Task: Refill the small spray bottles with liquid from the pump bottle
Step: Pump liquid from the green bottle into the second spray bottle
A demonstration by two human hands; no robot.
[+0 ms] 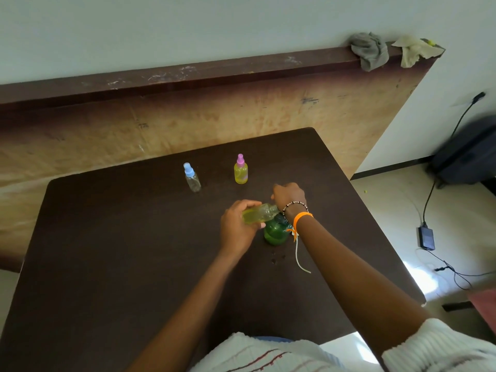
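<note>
- Green translucent pump bottle [276, 233] stands upright on the dark brown table [134, 251], just right of the frame's centre, partly hidden behind the right wrist.
- Small clear spray bottle without its cap [259, 213], partly filled with yellow-green liquid, lies tilted almost level, its open neck pointing right, right above the pump bottle's top; whether the two touch cannot be told.
- Left hand [239, 226] has its grip closed around that tilted bottle's body, fingers wrapped over it.
- Right hand [290, 194] is above and beyond the pump bottle with fingers curled; what its grip encloses, if anything, cannot be told.
- Beaded bracelet [294, 204] and orange wristband [302, 218] with a pale loose strap sit on the right wrist.
- Small bottle of yellow liquid with a pink spray cap [241, 171] stands upright further up the table, above centre.
- Small clear bottle with a blue spray cap [192, 177] stands upright to its left, well apart; it looks nearly empty.
- Grey rag [370, 51] and pale rag [414, 49] hang over the dark wooden ledge [188, 76] at upper right.
- Black cable and adapter [426, 236] lie on the floor at right.
</note>
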